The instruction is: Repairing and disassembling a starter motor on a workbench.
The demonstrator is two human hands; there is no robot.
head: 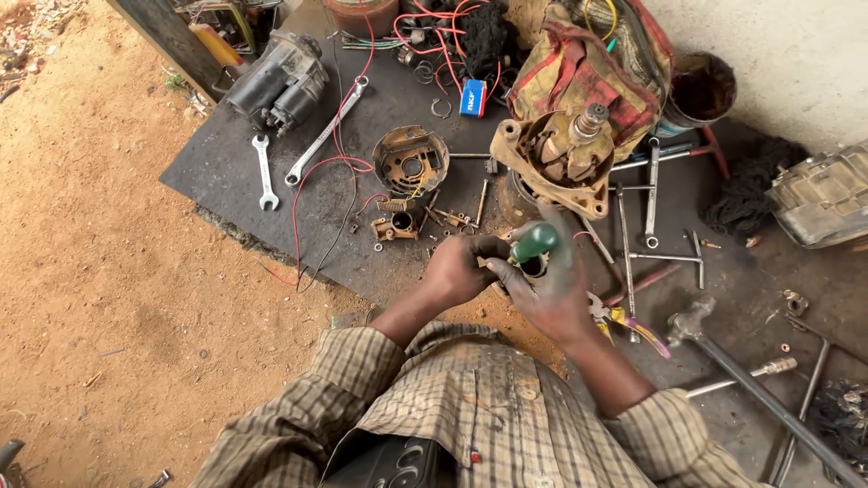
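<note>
Nearest us, right hand [553, 287] wrapped around a green-handled tool [533, 242], handle jutting up from the fist. Left hand [463, 267] touching it, fingers clenched on a small dark metal part [532, 266] directly under the handle. Beyond on the dark mat [226, 163]: rusty round housing [410, 161], two wrenches [264, 172], a starter motor [278, 83].

Two spanners [303, 154], starter motor [278, 81], red wires [339, 136], rusty end cap [410, 161] on dark mat [217, 172].

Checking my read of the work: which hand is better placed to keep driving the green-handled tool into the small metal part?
Right hand: it grips the green-handled tool; left hand steadies the small metal part.
</note>
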